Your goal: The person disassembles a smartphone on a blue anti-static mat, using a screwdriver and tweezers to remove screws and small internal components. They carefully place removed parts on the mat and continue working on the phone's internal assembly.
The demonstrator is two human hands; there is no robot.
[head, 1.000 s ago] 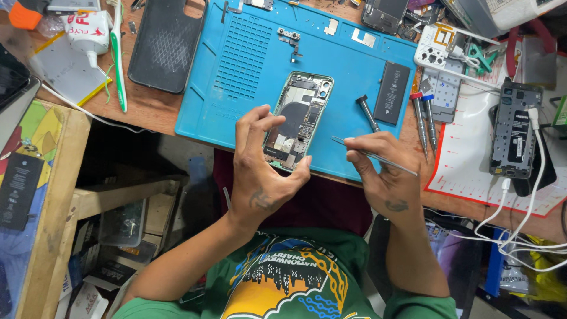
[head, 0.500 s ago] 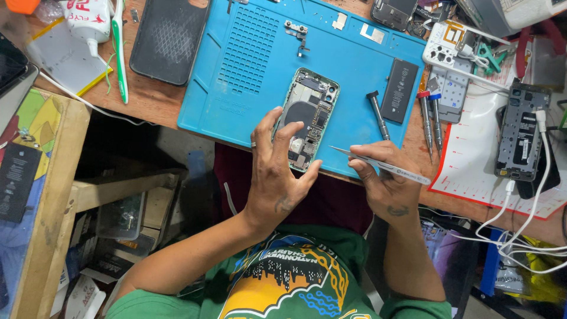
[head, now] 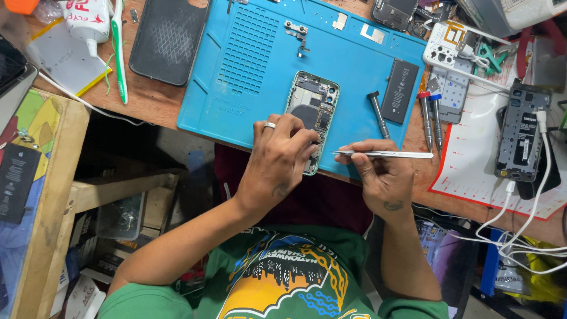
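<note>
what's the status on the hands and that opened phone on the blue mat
Left hand gripping lower end of opened phone chassis on blue silicone work mat. Right hand holding slim metal tweezers level, tips beside phone. Nothing blocking.

White squeeze bottle (head: pixel 88 20), red label, top left on tabletop (head: pixel 153 103), nozzle toward viewer. Black flat box (head: pixel 16 183), pale small print, left edge, on multicoloured printed sheet (head: pixel 32 121) over wooden crate. Black battery (head: pixel 400 91), white label print, on blue mat (head: pixel 248 71) right of opened phone. Dark screen (head: pixel 10 62) at far left edge, partly cut off. White sheet (head: pixel 472 159), red border, right side under parts. Printed cartons (head: pixel 82 295) bottom left, below tabletop; details unclear.
</note>
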